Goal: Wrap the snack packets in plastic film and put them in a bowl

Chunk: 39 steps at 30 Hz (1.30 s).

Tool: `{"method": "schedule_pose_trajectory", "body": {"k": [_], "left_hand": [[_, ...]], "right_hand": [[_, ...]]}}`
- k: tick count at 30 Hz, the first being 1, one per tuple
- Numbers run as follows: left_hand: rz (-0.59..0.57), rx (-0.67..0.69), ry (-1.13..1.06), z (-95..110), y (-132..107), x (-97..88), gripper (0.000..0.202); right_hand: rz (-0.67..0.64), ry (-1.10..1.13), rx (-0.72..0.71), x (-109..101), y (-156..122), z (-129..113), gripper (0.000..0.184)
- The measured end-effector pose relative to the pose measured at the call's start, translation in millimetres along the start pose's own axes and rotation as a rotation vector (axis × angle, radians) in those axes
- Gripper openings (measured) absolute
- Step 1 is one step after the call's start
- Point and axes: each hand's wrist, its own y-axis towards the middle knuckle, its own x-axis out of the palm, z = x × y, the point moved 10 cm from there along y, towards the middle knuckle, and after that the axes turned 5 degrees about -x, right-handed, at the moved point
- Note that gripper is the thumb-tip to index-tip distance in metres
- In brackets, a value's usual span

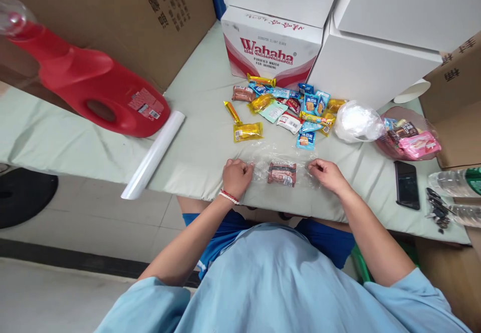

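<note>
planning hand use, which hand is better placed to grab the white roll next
Probably the left hand: it's nearer the white roll, while the right hand is past the reddish packet.

Room between roll (pixel 154 155) and left hand (pixel 236 177) (snacks (pixel 274 111) beyond)

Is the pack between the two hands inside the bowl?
No: the pack lies with clear plastic between the left hand and right hand, apart from the bowl.

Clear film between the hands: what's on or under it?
A dark red snack packet within the clear film; on or under, can't tell. Pale tablecloth shows through; the patch beneath the packet is hidden.
</note>
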Motion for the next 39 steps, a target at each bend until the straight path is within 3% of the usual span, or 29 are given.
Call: {"method": "schedule_pose_trajectory", "body": {"k": [4, 6, 8, 10, 14, 17, 19, 21, 23, 26, 28, 31, 33, 37, 39], "left_hand": [[0.008, 0.003, 0.054, 2, 1, 1.6, 0.05], [0.008, 0.011, 0.076, 4, 2, 2.3, 0.05], [0.005, 0.01, 0.091, 4, 2, 3.1, 0.049], [-0.003, 0.003, 0.094, 2, 4, 4.0, 0.05], [0.029, -0.052, 0.001, -10, 9, -3.7, 0.036], [0.172, -0.158, -0.081, -27, 4, -29.1, 0.017], [0.323, -0.218, -0.084, -31, -11, -54.4, 0.027], [0.452, -0.199, -0.081, -19, -31, -76.7, 0.03], [0.45, -0.049, -0.093, 13, -48, -81.9, 0.023], [0.144, 0.323, -0.096, 82, -62, -44.3, 0.026], [0.014, 0.406, -0.064, 107, -62, -16.1, 0.034], [-0.126, 0.368, 0.035, 115, -48, 21.2, 0.037], [-0.177, 0.353, 0.103, 114, -42, 34.7, 0.035], [-0.157, 0.414, 0.194, 119, -47, 34.9, 0.032], [-0.129, 0.439, 0.216, 123, -52, 31.0, 0.031]], "right_hand": [[0.281, -0.288, -0.265, -33, -19, -69, 0.029], [0.191, -0.325, -0.437, -19, -29, -108, 0.029], [-0.024, -0.355, -0.567, 12, -36, -131, 0.031], [-0.176, -0.419, -0.595, 39, -37, -134, 0.035], [-0.188, -0.488, -0.48, 58, -22, -111, 0.039], [-0.186, -0.459, -0.45, 62, -16, -104, 0.04], [-0.19, -0.439, -0.444, 62, -14, -104, 0.04], [-0.184, -0.413, -0.439, 61, -13, -105, 0.039], [-0.18, -0.387, -0.432, 60, -13, -107, 0.039], [-0.196, -0.36, -0.423, 62, -14, -107, 0.04], [-0.204, -0.342, -0.421, 61, -16, -106, 0.041], [-0.219, -0.24, -0.456, 56, -17, -104, 0.037], [-0.186, -0.154, -0.458, 45, -9, -99, 0.031], [0.002, -0.248, -0.351, 13, 29, -78, 0.03], [-0.017, -0.361, -0.336, 16, 49, -74, 0.036]]}}
